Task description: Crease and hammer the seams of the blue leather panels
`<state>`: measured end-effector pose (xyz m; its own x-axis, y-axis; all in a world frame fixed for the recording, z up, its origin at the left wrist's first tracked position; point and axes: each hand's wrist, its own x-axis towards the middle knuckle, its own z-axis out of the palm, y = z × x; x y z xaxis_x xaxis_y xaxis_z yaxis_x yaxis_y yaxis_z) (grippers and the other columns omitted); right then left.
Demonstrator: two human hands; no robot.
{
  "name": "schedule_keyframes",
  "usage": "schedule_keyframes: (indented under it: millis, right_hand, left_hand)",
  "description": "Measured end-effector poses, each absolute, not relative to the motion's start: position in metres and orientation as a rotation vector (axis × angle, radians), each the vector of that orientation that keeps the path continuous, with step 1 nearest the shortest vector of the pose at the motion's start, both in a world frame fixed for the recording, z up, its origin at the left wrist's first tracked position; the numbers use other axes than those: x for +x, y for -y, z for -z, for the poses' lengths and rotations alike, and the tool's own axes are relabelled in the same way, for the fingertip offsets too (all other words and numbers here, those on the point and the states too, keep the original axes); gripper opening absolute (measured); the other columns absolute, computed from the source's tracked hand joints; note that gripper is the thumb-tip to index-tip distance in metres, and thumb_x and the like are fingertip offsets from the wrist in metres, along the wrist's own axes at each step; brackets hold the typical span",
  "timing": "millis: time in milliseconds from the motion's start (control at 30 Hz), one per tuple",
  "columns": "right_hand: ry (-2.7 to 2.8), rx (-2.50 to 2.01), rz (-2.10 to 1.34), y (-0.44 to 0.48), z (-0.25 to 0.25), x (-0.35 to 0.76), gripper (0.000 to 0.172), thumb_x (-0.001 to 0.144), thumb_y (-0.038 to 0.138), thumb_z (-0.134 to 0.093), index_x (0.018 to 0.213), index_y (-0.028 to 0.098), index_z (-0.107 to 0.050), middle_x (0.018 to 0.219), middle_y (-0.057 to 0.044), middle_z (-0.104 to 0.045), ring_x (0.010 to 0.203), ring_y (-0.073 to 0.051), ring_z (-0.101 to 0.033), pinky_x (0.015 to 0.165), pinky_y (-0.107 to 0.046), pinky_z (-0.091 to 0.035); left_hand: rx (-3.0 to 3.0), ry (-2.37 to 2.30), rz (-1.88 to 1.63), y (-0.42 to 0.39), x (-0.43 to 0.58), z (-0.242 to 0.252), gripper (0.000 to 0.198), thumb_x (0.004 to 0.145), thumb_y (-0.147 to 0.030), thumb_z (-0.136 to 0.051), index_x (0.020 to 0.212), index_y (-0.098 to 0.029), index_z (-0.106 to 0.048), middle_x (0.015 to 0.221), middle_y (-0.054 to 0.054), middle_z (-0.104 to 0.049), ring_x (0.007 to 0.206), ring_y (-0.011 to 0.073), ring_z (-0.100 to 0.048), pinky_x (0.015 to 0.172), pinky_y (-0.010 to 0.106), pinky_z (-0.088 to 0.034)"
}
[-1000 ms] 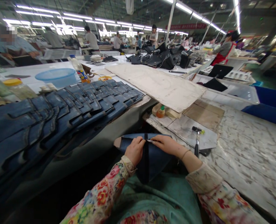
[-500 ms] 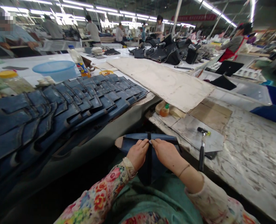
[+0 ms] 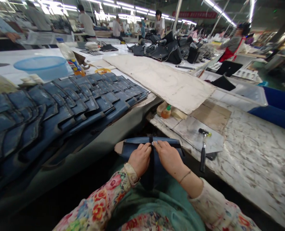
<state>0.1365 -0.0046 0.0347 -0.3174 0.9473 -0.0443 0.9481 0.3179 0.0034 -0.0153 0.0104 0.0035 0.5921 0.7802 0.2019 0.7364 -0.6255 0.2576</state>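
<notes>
A blue leather panel lies across my lap, on the green apron. A black strip runs down its middle, and a tan tip shows at its left end. My left hand is closed on the panel just left of the strip, near its far edge. Facing it, my right hand is closed at the strip's right side, fingertips almost touching the left ones. Both sets of fingertips press along the strip, and the thumbs are mostly hidden.
Overlapping blue panels cover the left table. On the right bench lie a hammer, a small orange bottle and a beige sheet. A blue basin and black bags stand farther back, with people beyond.
The view has turned slightly to the right, so the surroundings sit farther left. Both hands keep nearly the same place on the panel, with only a slight shift of the fingers.
</notes>
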Motion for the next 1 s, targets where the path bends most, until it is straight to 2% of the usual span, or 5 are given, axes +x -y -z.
schedule_keyframes:
  millis: [200, 433, 733, 900, 1000]
  right_hand:
    - [-2.621, 1.88, 0.101, 0.032, -0.03, 0.15, 0.037, 0.088, 0.012, -0.037, 0.121, 0.016, -0.054, 0.12, -0.01, -0.057, 0.107, -0.022, -0.05, 0.089, -0.033, -0.047]
    - [-2.801, 1.848, 0.375, 0.016, -0.035, 0.162, 0.029, 0.089, 0.02, -0.043, 0.109, 0.018, -0.063, 0.108, -0.007, -0.062, 0.099, -0.019, -0.053, 0.089, -0.032, -0.044]
    - [-2.807, 1.806, 0.273, 0.005, -0.041, 0.141, 0.027, 0.088, 0.016, -0.042, 0.1, 0.018, -0.066, 0.098, -0.007, -0.065, 0.095, -0.019, -0.053, 0.088, -0.031, -0.043]
    - [-2.764, 1.894, 0.178, 0.025, -0.032, 0.13, 0.032, 0.088, 0.012, -0.038, 0.108, 0.016, -0.062, 0.105, -0.009, -0.063, 0.101, -0.021, -0.05, 0.087, -0.032, -0.045]
    - [-2.77, 1.962, 0.126, 0.033, -0.024, 0.127, 0.032, 0.088, 0.011, -0.039, 0.11, 0.017, -0.061, 0.11, -0.009, -0.062, 0.103, -0.021, -0.05, 0.088, -0.031, -0.046]
  left_hand:
    - [2.616, -1.342, -0.478, -0.004, -0.019, -0.002, 0.029, 0.081, -0.008, -0.044, 0.106, -0.014, -0.057, 0.119, 0.008, -0.057, 0.103, 0.0208, -0.049, 0.089, 0.032, -0.048]
    - [2.558, -1.408, -0.538, -0.001, -0.02, 0.0, 0.024, 0.084, -0.01, -0.042, 0.1, -0.016, -0.059, 0.115, 0.006, -0.059, 0.103, 0.0196, -0.05, 0.089, 0.032, -0.048]
    - [2.56, -1.39, -0.607, 0.002, -0.02, 0.003, 0.024, 0.085, -0.011, -0.042, 0.1, -0.016, -0.059, 0.115, 0.006, -0.06, 0.101, 0.0197, -0.05, 0.088, 0.033, -0.048]
    - [2.536, -1.393, -0.613, 0.001, -0.022, 0.004, 0.026, 0.084, -0.01, -0.041, 0.103, -0.016, -0.058, 0.112, 0.005, -0.061, 0.099, 0.0189, -0.05, 0.088, 0.032, -0.048]
    - [2.55, -1.382, -0.614, 0.0, -0.025, 0.005, 0.033, 0.083, -0.01, -0.043, 0.113, -0.016, -0.055, 0.114, 0.005, -0.06, 0.099, 0.019, -0.05, 0.088, 0.032, -0.047]
